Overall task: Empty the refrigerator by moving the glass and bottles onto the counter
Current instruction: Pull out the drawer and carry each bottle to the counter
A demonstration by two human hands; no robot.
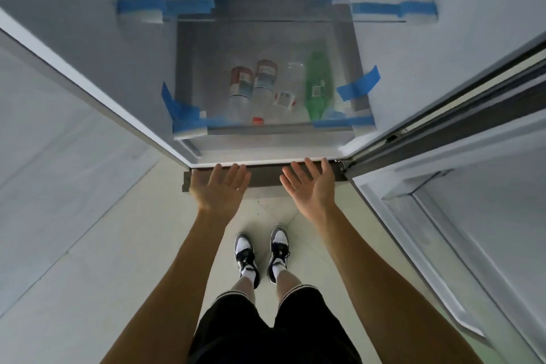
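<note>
In the open refrigerator point(88, 23), a green bottle point(317, 83) stood rightmost. A red-and-blue-labelled clear bottle point(241, 81) and its twin point(266, 74) stood left, with a red-capped bottle point(283, 100) and a faint glass point(295, 69) between.

Worn on the head, wide-angle, looking steeply down into the open refrigerator point(266, 151) close ahead, with floor point(133, 245) and shoes point(246, 254) directly below.

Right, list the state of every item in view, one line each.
Left hand: open, holding nothing.
Right hand: open, holding nothing.
White refrigerator doors: both open.
Green plastic bottle: inside, upright.
Red-labelled clear plastic bottles: inside, upright.
Clear drinking glass: inside, upright.
</note>
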